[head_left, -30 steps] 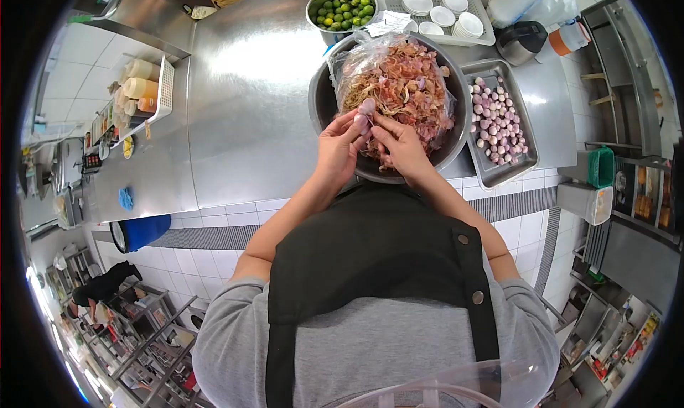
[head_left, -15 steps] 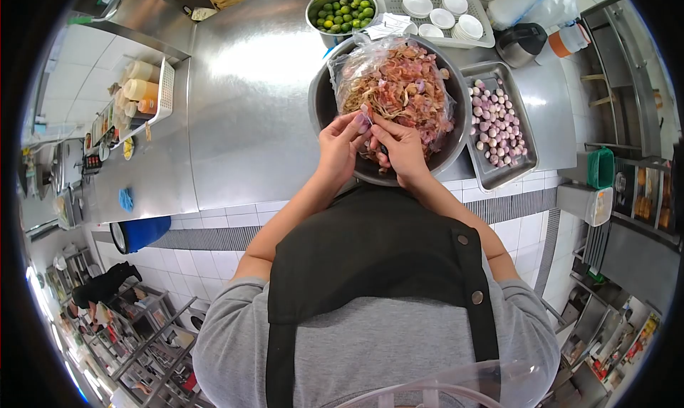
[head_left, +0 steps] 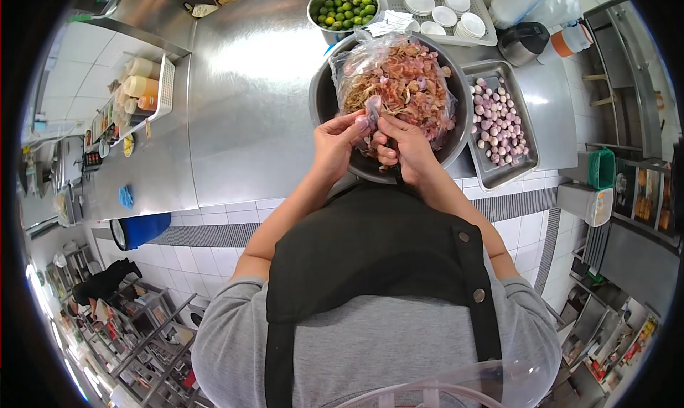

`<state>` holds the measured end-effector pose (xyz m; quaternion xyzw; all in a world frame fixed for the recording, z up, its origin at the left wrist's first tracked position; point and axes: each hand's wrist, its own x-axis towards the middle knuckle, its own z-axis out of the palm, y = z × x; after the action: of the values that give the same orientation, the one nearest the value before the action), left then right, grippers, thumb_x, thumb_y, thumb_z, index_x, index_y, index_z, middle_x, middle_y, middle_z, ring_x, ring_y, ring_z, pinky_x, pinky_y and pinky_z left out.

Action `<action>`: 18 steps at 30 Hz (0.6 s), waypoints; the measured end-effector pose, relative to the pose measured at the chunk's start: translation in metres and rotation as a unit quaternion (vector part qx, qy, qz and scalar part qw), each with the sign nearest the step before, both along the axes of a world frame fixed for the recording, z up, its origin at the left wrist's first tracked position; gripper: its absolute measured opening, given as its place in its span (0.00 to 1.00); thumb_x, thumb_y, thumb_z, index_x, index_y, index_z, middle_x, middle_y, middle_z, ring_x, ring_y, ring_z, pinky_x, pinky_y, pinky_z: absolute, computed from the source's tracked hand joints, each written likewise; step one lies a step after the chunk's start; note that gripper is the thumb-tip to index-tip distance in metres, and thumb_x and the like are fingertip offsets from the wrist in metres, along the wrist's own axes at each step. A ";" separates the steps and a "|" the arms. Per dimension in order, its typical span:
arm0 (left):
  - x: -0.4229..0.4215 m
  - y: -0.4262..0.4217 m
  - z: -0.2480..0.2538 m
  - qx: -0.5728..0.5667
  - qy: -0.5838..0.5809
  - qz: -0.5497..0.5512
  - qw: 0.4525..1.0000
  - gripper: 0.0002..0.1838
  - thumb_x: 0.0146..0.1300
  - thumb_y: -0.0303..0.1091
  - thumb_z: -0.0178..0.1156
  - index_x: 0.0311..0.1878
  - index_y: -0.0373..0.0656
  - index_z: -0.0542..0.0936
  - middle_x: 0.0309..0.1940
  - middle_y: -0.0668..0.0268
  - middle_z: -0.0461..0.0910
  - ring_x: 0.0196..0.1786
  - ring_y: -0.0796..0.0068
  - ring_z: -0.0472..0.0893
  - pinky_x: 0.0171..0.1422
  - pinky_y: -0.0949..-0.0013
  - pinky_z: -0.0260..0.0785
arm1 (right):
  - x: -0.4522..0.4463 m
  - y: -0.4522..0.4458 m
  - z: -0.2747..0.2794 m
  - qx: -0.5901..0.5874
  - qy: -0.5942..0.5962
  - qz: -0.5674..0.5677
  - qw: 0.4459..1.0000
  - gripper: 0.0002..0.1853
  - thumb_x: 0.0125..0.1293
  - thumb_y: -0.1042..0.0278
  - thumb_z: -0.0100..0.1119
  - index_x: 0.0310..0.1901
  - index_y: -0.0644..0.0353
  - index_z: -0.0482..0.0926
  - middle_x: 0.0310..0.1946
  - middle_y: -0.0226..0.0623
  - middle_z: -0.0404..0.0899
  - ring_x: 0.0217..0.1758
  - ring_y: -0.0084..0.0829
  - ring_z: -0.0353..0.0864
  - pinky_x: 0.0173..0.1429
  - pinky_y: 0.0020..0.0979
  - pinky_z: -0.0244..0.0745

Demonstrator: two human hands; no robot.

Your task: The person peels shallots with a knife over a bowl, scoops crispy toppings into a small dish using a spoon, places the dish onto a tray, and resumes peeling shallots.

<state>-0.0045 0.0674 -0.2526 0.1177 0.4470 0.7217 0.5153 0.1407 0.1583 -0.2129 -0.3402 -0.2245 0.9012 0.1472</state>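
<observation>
Shallot pinched btwn both hands, over bowl of skins

Shallot [head_left: 362,123] is in L hand [head_left: 336,144], thumb + fingertips closed on it, above near side of bowl [head_left: 320,98]. R hand [head_left: 412,148] is just beside, thumb + index nipped tight on a loose flap of skin [head_left: 373,106], other fingers curled. Bag [head_left: 350,55] heaped w/ dry peelings [head_left: 413,70] sits in bowl; tray [head_left: 490,179] of peeled bulbs [head_left: 500,123] to the R.

Handling (my guess): v. light, firm, bruises easily; bare flesh prob. slick, skin papery & tears. Best hold = round the fat middle, skin by its loose edge.

Hard to see: most of shallot is behind L fingers; R palm hidden, so can't tell if there's a tool in it. Bag's underside buried.
</observation>
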 end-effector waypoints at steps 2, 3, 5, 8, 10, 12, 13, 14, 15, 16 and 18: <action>-0.006 -0.006 0.009 0.006 -0.007 -0.019 1.000 0.13 0.67 0.21 0.64 0.54 0.28 0.81 0.49 0.54 0.85 0.49 0.66 0.86 0.58 0.67 0.81 | 0.002 0.002 0.003 -0.010 0.012 -0.010 1.000 0.19 0.77 0.68 0.55 0.66 0.56 0.73 0.27 0.28 0.72 0.19 0.19 0.65 0.21 0.22 0.57; -0.009 -0.009 0.012 0.012 -0.013 -0.037 0.999 0.14 0.66 0.21 0.64 0.54 0.28 0.81 0.49 0.53 0.85 0.49 0.65 0.86 0.58 0.67 0.81 | 0.002 0.003 0.007 0.021 -0.009 -0.021 1.000 0.20 0.77 0.68 0.55 0.68 0.56 0.72 0.26 0.28 0.72 0.19 0.19 0.65 0.21 0.22 0.57; -0.011 -0.014 0.011 0.020 0.008 -0.042 0.999 0.14 0.66 0.20 0.64 0.54 0.29 0.81 0.48 0.53 0.85 0.48 0.65 0.87 0.57 0.67 0.81 | 0.002 0.004 0.011 0.052 -0.029 -0.032 0.998 0.22 0.77 0.68 0.54 0.69 0.55 0.71 0.26 0.28 0.72 0.20 0.19 0.65 0.21 0.21 0.58; -0.016 -0.015 0.013 0.030 0.024 -0.043 0.998 0.13 0.65 0.19 0.64 0.52 0.29 0.82 0.45 0.54 0.86 0.46 0.66 0.87 0.56 0.67 0.82 | 0.004 0.002 0.018 0.141 -0.031 -0.017 0.989 0.26 0.77 0.68 0.54 0.75 0.52 0.65 0.26 0.29 0.73 0.20 0.18 0.66 0.22 0.21 0.60; -0.016 -0.013 0.022 0.032 0.019 -0.040 0.998 0.12 0.65 0.18 0.64 0.51 0.29 0.82 0.43 0.55 0.86 0.45 0.67 0.87 0.55 0.67 0.83 | 0.006 -0.001 0.037 0.300 -0.038 -0.006 0.953 0.30 0.77 0.68 0.54 0.77 0.49 0.61 0.26 0.28 0.73 0.22 0.16 0.65 0.25 0.21 0.63; -0.016 -0.010 0.037 0.044 0.042 -0.048 0.997 0.12 0.61 0.16 0.67 0.48 0.30 0.84 0.41 0.56 0.87 0.43 0.71 0.87 0.50 0.69 0.82 | 0.013 0.000 0.052 0.339 -0.053 0.070 0.937 0.29 0.76 0.68 0.54 0.77 0.50 0.62 0.26 0.26 0.74 0.23 0.15 0.65 0.27 0.20 0.64; -0.017 -0.008 0.039 0.045 0.042 -0.049 0.997 0.12 0.61 0.16 0.67 0.48 0.30 0.84 0.41 0.56 0.87 0.43 0.71 0.87 0.50 0.69 0.82 | 0.016 0.000 0.056 0.375 -0.069 0.145 0.913 0.29 0.76 0.68 0.55 0.77 0.51 0.63 0.26 0.24 0.74 0.24 0.14 0.64 0.29 0.20 0.65; -0.018 -0.007 0.041 0.050 0.058 -0.060 0.995 0.12 0.60 0.17 0.68 0.48 0.30 0.85 0.40 0.57 0.87 0.42 0.73 0.87 0.49 0.70 0.82 | 0.017 -0.001 0.056 0.376 -0.070 0.143 0.913 0.29 0.76 0.68 0.55 0.77 0.51 0.63 0.26 0.24 0.74 0.24 0.14 0.64 0.29 0.20 0.65; -0.018 -0.006 0.042 0.056 0.073 -0.071 0.993 0.12 0.60 0.17 0.69 0.48 0.31 0.85 0.39 0.57 0.87 0.41 0.74 0.87 0.48 0.71 0.82 | 0.017 -0.002 0.057 0.376 -0.059 0.147 0.913 0.29 0.76 0.69 0.54 0.76 0.52 0.63 0.27 0.23 0.73 0.26 0.14 0.63 0.31 0.20 0.65; -0.018 -0.004 0.042 0.056 0.072 -0.073 0.993 0.12 0.60 0.17 0.69 0.48 0.31 0.85 0.39 0.57 0.87 0.41 0.74 0.87 0.48 0.71 0.82 | 0.018 -0.003 0.057 0.376 -0.047 0.150 0.913 0.28 0.76 0.69 0.54 0.76 0.53 0.64 0.27 0.21 0.73 0.27 0.14 0.63 0.33 0.19 0.65; -0.017 -0.003 0.042 0.061 0.107 -0.074 0.990 0.12 0.60 0.17 0.69 0.47 0.31 0.85 0.40 0.57 0.87 0.42 0.74 0.87 0.47 0.71 0.82 | 0.021 0.000 0.052 0.381 -0.056 0.159 0.909 0.28 0.76 0.69 0.54 0.76 0.53 0.64 0.28 0.21 0.73 0.28 0.14 0.63 0.34 0.19 0.65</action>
<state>-0.0212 0.0645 -0.2104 0.2584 0.4450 0.6903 0.5086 0.1620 0.1579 -0.1614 -0.2677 -0.6099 0.7381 0.1076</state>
